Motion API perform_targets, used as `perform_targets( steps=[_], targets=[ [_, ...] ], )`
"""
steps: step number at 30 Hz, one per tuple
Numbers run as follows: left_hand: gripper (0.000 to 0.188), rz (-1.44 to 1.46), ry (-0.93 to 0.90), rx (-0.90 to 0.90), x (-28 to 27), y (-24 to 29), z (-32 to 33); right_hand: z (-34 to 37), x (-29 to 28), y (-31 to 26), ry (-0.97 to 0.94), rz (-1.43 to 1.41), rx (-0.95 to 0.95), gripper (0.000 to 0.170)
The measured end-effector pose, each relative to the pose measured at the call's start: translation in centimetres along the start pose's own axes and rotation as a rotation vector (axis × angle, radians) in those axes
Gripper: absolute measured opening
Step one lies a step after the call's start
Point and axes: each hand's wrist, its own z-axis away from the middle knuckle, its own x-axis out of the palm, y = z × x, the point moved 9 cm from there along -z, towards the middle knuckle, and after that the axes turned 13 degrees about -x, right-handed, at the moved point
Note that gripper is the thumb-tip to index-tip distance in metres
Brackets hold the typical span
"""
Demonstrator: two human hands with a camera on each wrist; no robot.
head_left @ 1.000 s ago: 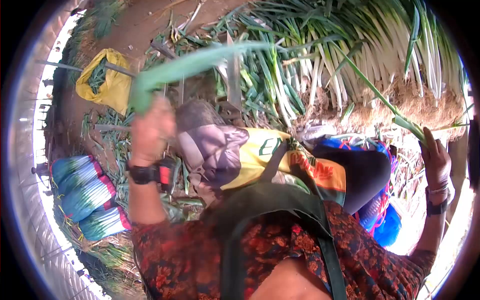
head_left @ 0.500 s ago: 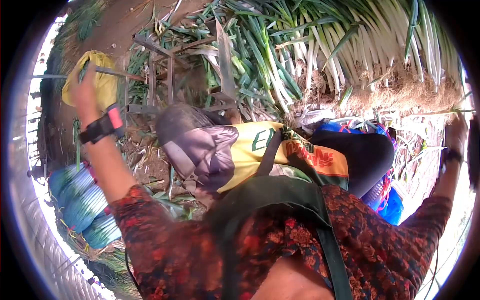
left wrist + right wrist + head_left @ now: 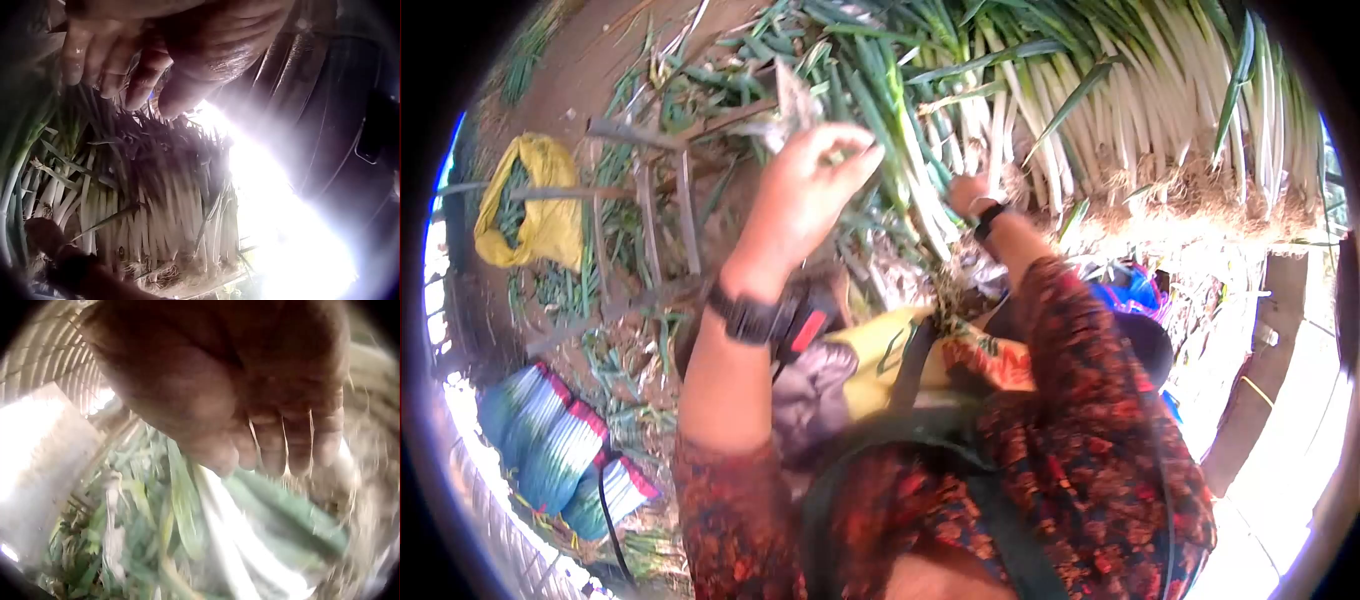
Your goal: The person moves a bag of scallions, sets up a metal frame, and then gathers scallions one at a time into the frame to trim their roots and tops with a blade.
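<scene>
This looks like a rough place for sorting and bundling produce, a farm shed or packing yard rather than a home or shop. Long green onions (image 3: 1160, 130) are piled in a deep bank, their fringed roots (image 3: 1190, 205) lined along one edge. The floor (image 3: 615, 35) is bare brown earth, strewn with cut green leaves (image 3: 605, 365). A plain frame of bars (image 3: 688, 215) stands there, with a yellow sack (image 3: 550, 235) beside it and banded bundles (image 3: 565, 440) lying nearby. Glare washes out the right side, so whether the place is fully roofed is hard to tell.
</scene>
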Motion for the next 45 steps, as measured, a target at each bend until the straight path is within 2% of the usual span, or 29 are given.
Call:
perform_targets(
  steps=[2,3,4,5,7,10,12,14,15,16,17,18,20,22,24,25,26,27,28,29,33,35,37,38,40,41,43,44,45],
  targets=[
    [0.023,-0.034,0.065,-0.013,-0.9,0.0,-0.1,-0.8,3.9,-3.4,0.016,-0.184,-0.021,0.045],
    [0.027,-0.174,0.149,0.034,-1.6,-0.4,-0.2,1.9,3.6,-3.6,-0.031,-0.57,0.351,0.06],
    [0.031,-0.348,0.185,0.031,-2.0,-0.8,-0.4,3.3,2.7,-5.1,0.017,-0.431,0.445,0.071],
    [0.036,-0.522,0.223,0.03,-2.3,-1.1,-0.8,3.6,2.2,-5.7,0.074,-0.463,0.473,0.071],
    [0.043,-0.638,0.296,-0.002,-3.0,-3.0,-1.1,3.1,2.8,-5.5,0.186,-0.406,0.47,0.075],
    [0.05,-0.73,0.359,-0.079,-3.2,-4.6,-1.9,2.6,2.4,-3.4,0.14,-0.515,0.499,0.077],
    [0.055,-0.778,0.355,-0.09,-3.4,-5.2,-2.1,1.9,2.6,-1.7,0.255,-0.667,0.474,0.075],
    [0.058,-0.628,0.287,-0.163,-2.9,-4.7,-2.3,-0.7,5.9,0.7,0.302,-0.836,0.442,0.072],
    [0.057,-0.665,0.3,-0.129,-2.7,-4.2,-2.2,1.2,1.0,0.5,0.31,-0.895,0.418,0.067],
    [0.053,-0.712,0.348,-0.069,-2.8,-3.8,-2.2,1.3,-1.8,0.5,0.336,-0.75,0.357,0.068],
    [0.054,-0.685,0.32,-0.212,-3.0,-4.2,-2.0,1.1,-3.4,0.7,0.388,-0.707,0.313,0.065],
    [0.053,-0.664,0.386,-0.064,-2.8,-4.4,-2.1,1.1,-5.4,0.9,0.464,-0.707,0.289,0.062],
    [0.049,-0.695,0.386,-0.107,-2.7,-4.2,-1.9,2.1,-8.4,1.5,0.603,-0.75,0.259,0.056],
    [0.047,-0.694,0.426,-0.085,-1.8,-5.1,-1.9,1.1,-7.8,4.6,0.735,-1.002,0.142,0.055],
    [0.034,-0.617,0.35,-0.111,-1.4,-5.3,-1.9,3.4,-9.8,5.3,0.662,-0.829,0.329,0.053],
    [0.035,-0.629,0.366,-0.13,-1.7,-4.4,-1.0,4.9,-12.4,3.6,0.871,-1.159,0.13,0.051],
    [0.036,-0.702,0.384,-0.103,-0.5,-6.8,-2.6,6.5,-14.8,2.8,0.932,-1.04,0.108,0.044],
    [0.037,-0.704,0.415,-0.126,-0.7,-6.2,-2.1,4.0,-11.4,7.2,1.046,-0.96,0.153,0.036],
    [0.039,-0.705,0.446,-0.149,-1.0,-5.5,-1.5,5.9,-13.3,5.8,0.879,-0.985,0.232,0.034],
    [0.046,-0.728,0.413,-0.178,-1.3,-4.8,-1.0,7.1,-14.3,5.1,1.005,-1.162,0.176,0.036],
    [0.04,-0.728,0.301,-0.172,-1.5,-3.9,-0.5,5.6,-10.2,9.8,1.012,-0.777,0.343,0.052],
    [0.036,-0.704,0.271,-0.196,-1.4,-3.2,0.3,7.0,-10.2,6.5,0.631,-0.595,0.331,0.056],
    [0.033,-0.697,0.243,-0.195,-1.4,-3.0,0.5,5.8,-6.5,7.5,0.624,-0.387,0.427,0.054],
    [0.03,-0.722,0.278,-0.173,-1.3,-3.0,0.5,5.1,-6.7,5.2,0.533,-0.376,0.285,0.051],
    [0.03,-0.762,0.251,-0.162,-1.3,-2.9,0.6,0.5,-3.8,1.7,0.338,-0.062,-0.001,0.045],
    [0.029,-0.773,0.231,-0.152,-0.9,-2.6,0.4,-2.9,-0.6,0.8,0.227,0.236,-0.142,0.042],
    [0.03,-0.745,0.294,-0.111,-1.2,-1.9,0.7,1.4,-5.2,-8.9,0.129,0.099,-0.349,0.027],
    [0.031,-0.743,0.326,-0.086,-1.3,-1.8,0.7,2.3,-5.8,-11.7,0.134,-0.325,-0.353,0.031],
    [0.031,-0.737,0.356,-0.063,-1.2,-1.9,0.8,1.4,-5.2,-13.8,0.215,-0.422,-0.474,0.036]
  ],
)
